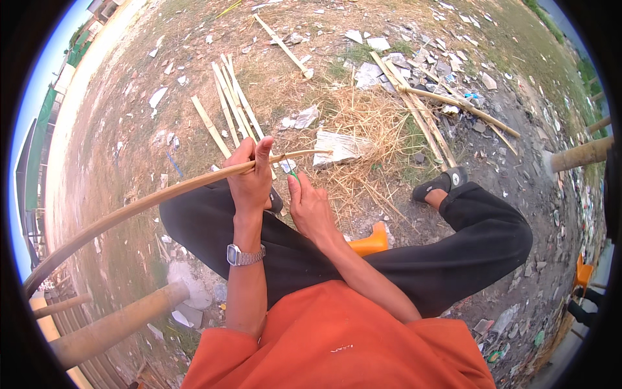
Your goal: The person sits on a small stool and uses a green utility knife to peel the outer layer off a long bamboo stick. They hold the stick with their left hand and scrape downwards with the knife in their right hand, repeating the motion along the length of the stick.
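Knife blade close to the left thumb

Through my feed, the left hand (251, 178) is wrapped around a long bamboo strip (155, 198), its thumb sticking up. The right hand (311, 211) grasps a green-handled knife (294, 174), blade at the strip just beyond that thumb. The strip runs from the lower left, across the left thigh, to a tip over a whitish slab (338, 148) — whether they touch, I can't tell.

My worry is a slip: a hard push or a knot could send the blade into the left thumb. The long rear end, if it swings, could twist the grip too.

Counting, I get two hands, one knife, one held strip, one wristwatch (245, 254), one orange plastic stool (370, 242) between the legs, and at least four loose bamboo strips (209, 125) ahead-left; the right-hand pile (421, 120) overlaps too much to count.
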`<state>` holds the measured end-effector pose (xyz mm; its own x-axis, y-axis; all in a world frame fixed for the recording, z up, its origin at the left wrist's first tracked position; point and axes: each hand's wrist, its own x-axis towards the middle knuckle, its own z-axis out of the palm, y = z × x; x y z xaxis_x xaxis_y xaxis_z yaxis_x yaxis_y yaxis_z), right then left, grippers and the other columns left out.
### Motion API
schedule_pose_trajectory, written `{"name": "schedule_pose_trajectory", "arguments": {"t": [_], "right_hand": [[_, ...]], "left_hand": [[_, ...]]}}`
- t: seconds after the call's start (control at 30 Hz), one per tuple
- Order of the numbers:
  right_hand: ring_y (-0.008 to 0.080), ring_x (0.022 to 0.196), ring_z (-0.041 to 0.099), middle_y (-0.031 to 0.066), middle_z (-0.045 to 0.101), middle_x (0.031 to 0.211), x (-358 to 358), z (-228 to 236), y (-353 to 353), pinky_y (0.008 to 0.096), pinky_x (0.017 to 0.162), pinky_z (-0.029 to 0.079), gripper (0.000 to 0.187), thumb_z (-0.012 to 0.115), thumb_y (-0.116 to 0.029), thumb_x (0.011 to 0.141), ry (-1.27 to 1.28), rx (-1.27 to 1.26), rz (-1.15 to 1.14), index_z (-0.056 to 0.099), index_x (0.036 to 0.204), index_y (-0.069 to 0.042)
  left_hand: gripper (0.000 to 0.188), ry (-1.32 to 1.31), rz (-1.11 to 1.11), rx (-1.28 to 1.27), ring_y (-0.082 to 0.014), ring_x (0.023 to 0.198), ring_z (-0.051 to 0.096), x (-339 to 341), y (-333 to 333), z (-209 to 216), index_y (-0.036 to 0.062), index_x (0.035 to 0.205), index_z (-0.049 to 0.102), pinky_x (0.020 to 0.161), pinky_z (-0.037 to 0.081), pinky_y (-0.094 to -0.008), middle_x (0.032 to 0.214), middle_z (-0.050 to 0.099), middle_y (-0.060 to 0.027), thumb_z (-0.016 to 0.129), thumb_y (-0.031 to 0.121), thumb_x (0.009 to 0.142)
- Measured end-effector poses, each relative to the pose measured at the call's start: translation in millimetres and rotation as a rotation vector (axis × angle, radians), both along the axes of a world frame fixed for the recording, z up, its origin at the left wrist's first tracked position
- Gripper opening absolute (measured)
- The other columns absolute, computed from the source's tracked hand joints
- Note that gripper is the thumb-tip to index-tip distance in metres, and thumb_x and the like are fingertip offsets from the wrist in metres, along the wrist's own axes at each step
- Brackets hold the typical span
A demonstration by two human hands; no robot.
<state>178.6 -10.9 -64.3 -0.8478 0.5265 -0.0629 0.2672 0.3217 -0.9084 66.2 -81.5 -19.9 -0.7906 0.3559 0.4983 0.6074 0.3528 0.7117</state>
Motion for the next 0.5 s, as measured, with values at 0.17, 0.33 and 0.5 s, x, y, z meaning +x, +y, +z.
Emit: {"name": "schedule_pose_trajectory", "arguments": {"t": [0.17,0.33,0.5], "right_hand": [[0.0486,0.061,0.061,0.0268,0.059,0.061,-8.3,3.8,-9.5,0.0570,0.054,0.047,0.032,0.043,-0.035,0.103,0.008,0.076,0.015,0.051,0.094,-0.005],[0.0482,0.060,0.061,0.0262,0.059,0.060,-3.4,-4.2,-2.5,0.0566,0.055,0.048,0.032,0.043,-0.034,0.103,-0.040,0.135,-0.021,0.051,0.094,-0.004],[0.0482,0.062,0.062,0.0270,0.059,0.060,2.9,26.4,-3.9,0.0557,0.056,0.049,0.034,0.043,-0.035,0.103,-0.061,0.119,0.025,0.051,0.097,-0.003]], "left_hand": [[0.056,-0.005,0.079,0.032,-0.0155,0.051,0.027,-0.8,0.2,-3.0,0.0022,0.065,0.035,0.045,0.026,-0.0346,0.054,0.028,-0.0073,0.059,0.041,0.098],[0.053,0.053,0.028,0.033,-0.0166,0.050,0.027,-3.3,2.4,-8.6,0.0019,0.066,0.037,0.045,0.026,-0.0350,0.055,0.028,-0.0080,0.058,0.038,0.099],[0.054,0.098,0.000,0.021,-0.0175,0.049,0.027,-1.6,4.3,-2.5,0.0018,0.065,0.036,0.045,0.027,-0.0348,0.054,0.027,-0.0084,0.060,0.038,0.098]]}}
